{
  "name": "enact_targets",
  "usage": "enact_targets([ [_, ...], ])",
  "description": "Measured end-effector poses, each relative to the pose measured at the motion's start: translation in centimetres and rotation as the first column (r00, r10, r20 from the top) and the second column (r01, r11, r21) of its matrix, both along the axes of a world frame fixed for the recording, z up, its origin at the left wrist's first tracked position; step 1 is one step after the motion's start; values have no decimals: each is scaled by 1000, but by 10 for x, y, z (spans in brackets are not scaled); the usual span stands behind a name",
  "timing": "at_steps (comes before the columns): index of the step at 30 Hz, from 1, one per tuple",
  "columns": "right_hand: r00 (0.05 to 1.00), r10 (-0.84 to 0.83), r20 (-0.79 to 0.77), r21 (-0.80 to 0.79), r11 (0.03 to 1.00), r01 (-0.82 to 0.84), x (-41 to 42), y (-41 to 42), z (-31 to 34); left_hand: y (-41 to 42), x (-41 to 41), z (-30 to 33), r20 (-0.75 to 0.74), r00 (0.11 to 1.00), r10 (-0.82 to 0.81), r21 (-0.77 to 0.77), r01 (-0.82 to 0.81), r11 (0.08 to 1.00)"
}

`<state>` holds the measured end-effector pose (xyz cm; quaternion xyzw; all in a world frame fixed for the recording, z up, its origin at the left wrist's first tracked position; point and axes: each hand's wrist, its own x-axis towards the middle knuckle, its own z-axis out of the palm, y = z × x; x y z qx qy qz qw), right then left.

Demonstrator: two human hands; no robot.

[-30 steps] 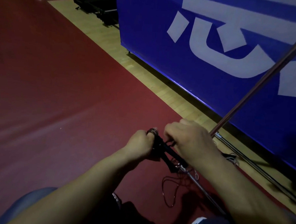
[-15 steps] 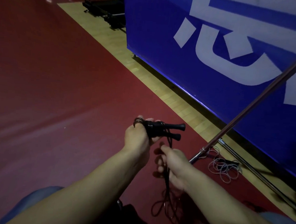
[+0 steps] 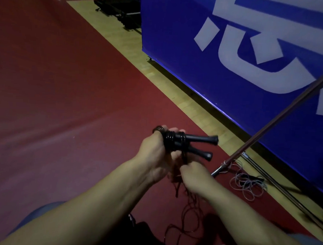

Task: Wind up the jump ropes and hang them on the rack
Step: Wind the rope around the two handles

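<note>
Left hand [image 3: 156, 155]: closed in a fist around two black jump-rope handles [image 3: 191, 144], held side by side with their flared ends pointing right, toward the rack pole [image 3: 280, 126]. Several turns of dark cord [image 3: 172, 139] are wound around the handles just beside the fist.

Right hand [image 3: 193, 177]: below the handles and left of the rack pole's foot, fingers pinched narrowly on the dark cord, which runs from the handles down through the grip.

Loose cord [image 3: 187, 225]: hangs below the right hand and trails in loops on the red floor [image 3: 64, 98].

Second jump rope [image 3: 247, 185]: pale, lying in a loose coil on the floor just right of the rack pole's foot.

Blue panel [image 3: 236, 32]: stands behind the rack pole.
</note>
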<state>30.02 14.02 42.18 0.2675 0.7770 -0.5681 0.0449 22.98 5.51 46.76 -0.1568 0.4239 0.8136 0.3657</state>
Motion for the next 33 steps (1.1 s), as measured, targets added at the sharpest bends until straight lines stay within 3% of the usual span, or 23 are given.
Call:
enact_targets([
  [1,999,-31,26,-149,988,35,-4,5,0,-1,1,-2,0,999,-46,-13,46,999],
  [2,998,-27,57,-185,982,37,-6,14,-2,-2,1,-3,-15,996,-92,-37,91,995],
  [4,998,42,48,67,997,-45,-8,36,-2,-4,-2,-3,-81,982,-171,-86,164,983],
  [7,981,155,-120,511,857,-73,-2,59,7,-7,-6,0,-155,946,-284,-199,251,947],
  [10,966,200,-164,725,688,-19,5,70,14,-9,-3,1,-117,860,-497,-259,456,851],
  [12,965,178,-194,809,585,55,7,76,18,-8,-1,-4,-122,816,-565,-341,500,796],
  [14,954,205,-219,847,525,82,10,78,26,-4,-4,-14,-149,835,-530,-417,433,799],
  [20,849,488,-204,940,339,31,12,49,33,8,-7,-35,-229,886,-404,-569,215,794],
  [24,932,348,-99,967,254,8,18,23,15,15,-11,-43,-182,982,-45,-468,-46,882],
  [25,950,305,-70,964,264,-14,18,14,10,15,-14,-44,-148,989,29,-425,-90,901],
  [26,960,274,-50,938,342,-49,18,6,6,15,-17,-44,-121,989,86,-391,-127,912],
  [29,979,144,-145,694,720,-3,14,-2,-16,14,-21,-41,-45,976,212,-312,-215,926],
  [31,984,-95,-149,313,940,138,6,-5,-25,13,-22,-40,-24,970,242,-268,-239,933],
  [32,975,-208,-77,49,976,212,2,-8,-30,13,-22,-38,-20,968,251,-256,-247,935],
  [33,963,-269,15,-167,949,267,0,-11,-34,14,-22,-36,-13,964,265,-240,-261,935],
])
